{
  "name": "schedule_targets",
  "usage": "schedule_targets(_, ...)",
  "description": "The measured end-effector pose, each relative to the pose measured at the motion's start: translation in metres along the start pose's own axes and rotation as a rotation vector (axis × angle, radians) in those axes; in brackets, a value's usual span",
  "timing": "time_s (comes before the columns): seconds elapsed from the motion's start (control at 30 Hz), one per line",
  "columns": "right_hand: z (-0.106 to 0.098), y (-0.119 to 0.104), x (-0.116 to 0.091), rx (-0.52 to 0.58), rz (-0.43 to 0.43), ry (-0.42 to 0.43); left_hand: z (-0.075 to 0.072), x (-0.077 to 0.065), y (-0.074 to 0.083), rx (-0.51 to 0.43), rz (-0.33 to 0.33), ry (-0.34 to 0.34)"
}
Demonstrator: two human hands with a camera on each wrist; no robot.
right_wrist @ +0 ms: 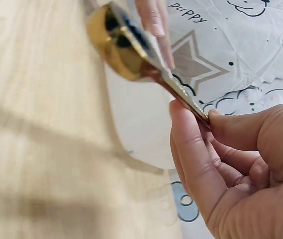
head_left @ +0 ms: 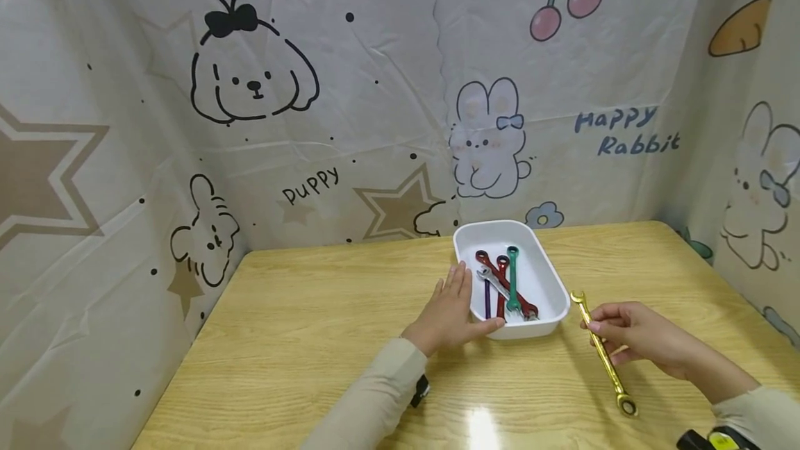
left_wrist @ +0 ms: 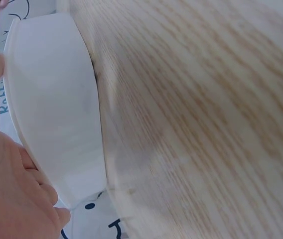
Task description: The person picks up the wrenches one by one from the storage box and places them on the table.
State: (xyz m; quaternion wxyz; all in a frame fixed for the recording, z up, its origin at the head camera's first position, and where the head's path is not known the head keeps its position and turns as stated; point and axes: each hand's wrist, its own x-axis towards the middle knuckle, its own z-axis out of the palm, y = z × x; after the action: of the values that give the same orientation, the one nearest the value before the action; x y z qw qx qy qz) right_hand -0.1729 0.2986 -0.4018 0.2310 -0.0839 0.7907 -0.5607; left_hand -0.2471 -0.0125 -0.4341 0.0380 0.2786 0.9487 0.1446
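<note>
My right hand (head_left: 646, 339) pinches a gold combination wrench (head_left: 605, 360) between thumb and fingers, just right of a white tray (head_left: 553, 276). The wrench's open end points away and its ring end toward me; that ring end (right_wrist: 121, 50) looms large in the right wrist view. My left hand (head_left: 445, 317) rests on the tray's near left side, fingers extended along the rim and thumb on the front edge. Inside the tray lie a green wrench (head_left: 513, 276), a silver wrench (head_left: 498, 286), red wrenches (head_left: 522, 297) and a purple-shafted one (head_left: 487, 299), partly overlapping.
The tray stands toward the back of a wood-grain table (head_left: 325, 339). A printed fabric curtain (head_left: 375, 89) rises behind the table and along both sides. Each wrist wears a black device, the left one (head_left: 421, 390) close above the tabletop.
</note>
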Motion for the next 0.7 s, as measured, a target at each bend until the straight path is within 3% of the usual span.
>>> schedule_targets(0.33, 0.031, 0.037, -0.007, 0.129, -0.036, -0.153, 0.001, 0.003, 0.000, 0.005, 0.002, -0.004)
schedule_targets(0.7, 0.064, 0.038, 0.006, 0.121, -0.004, -0.137, -0.001, 0.001, 0.000, -0.002, -0.004, -0.009)
